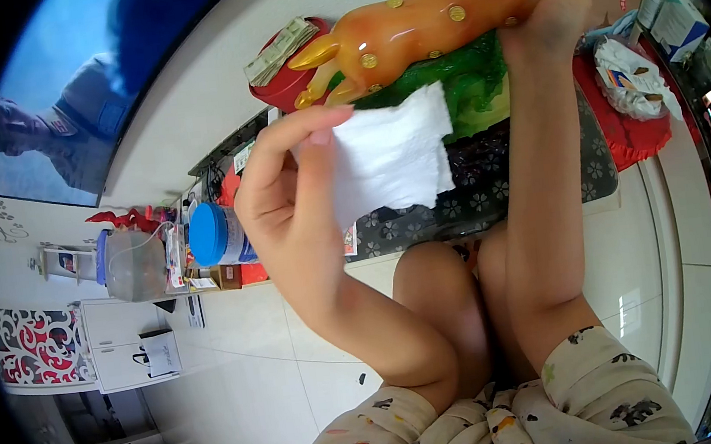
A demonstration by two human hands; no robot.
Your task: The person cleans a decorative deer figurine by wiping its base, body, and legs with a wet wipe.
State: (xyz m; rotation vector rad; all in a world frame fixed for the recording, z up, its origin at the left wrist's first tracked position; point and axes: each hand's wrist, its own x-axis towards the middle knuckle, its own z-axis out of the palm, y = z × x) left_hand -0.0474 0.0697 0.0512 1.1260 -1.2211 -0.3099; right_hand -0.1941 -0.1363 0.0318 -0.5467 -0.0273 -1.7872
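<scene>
My left hand [287, 186] pinches a folded white tissue [390, 159] between thumb and fingertips, raised in front of the bench. My right hand [554, 10] grips one end of a glossy orange animal figurine [417, 26], whose body is dotted with gold coin discs. It lies lengthwise across the top of the view, with a gold pointed part at its left end. Just below it sits a glossy green piece [475, 79], partly covered by the tissue and my right arm. Between the tissue and the figurine there appears to be a gap.
A red round box [293, 85] with a bundle of banknotes [281, 49] stands left of the figurine. Dark flower-patterned cloth [479, 202] covers the bench. A blue-lidded jar [209, 235] is at left, a plastic bag [631, 80] at right. A television [81, 86] hangs upper left.
</scene>
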